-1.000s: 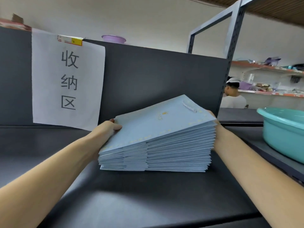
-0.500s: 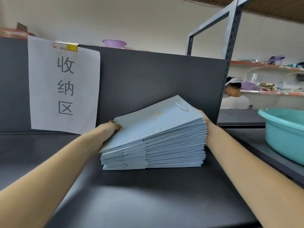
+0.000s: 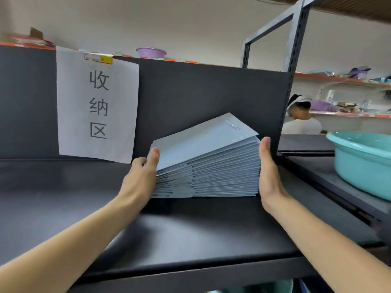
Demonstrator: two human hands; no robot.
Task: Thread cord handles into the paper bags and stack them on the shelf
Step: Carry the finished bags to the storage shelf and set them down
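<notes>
Paper bags (image 3: 211,157), pale blue, lie flat in a tall stack on the dark shelf (image 3: 190,240), close to its back panel (image 3: 201,98), with the top ones tilted up toward the right. The right grip (image 3: 269,176) is open, flat against the stack's right side. The left grip (image 3: 139,178) has its thumb on the left edge; whether its bent fingers hold anything I cannot tell. The stack is likely weighty as a whole yet prone to slide layer on layer, so take it by both sides or from beneath.

Storeroom-cum-wkshop: dark steel shelf rack (image 3: 295,60), taped paper sign (image 3: 97,106) reading "收纳区" (storage area), teal plastic basin (image 3: 364,159), cluttered wall shelves (image 3: 347,80) at rear.
</notes>
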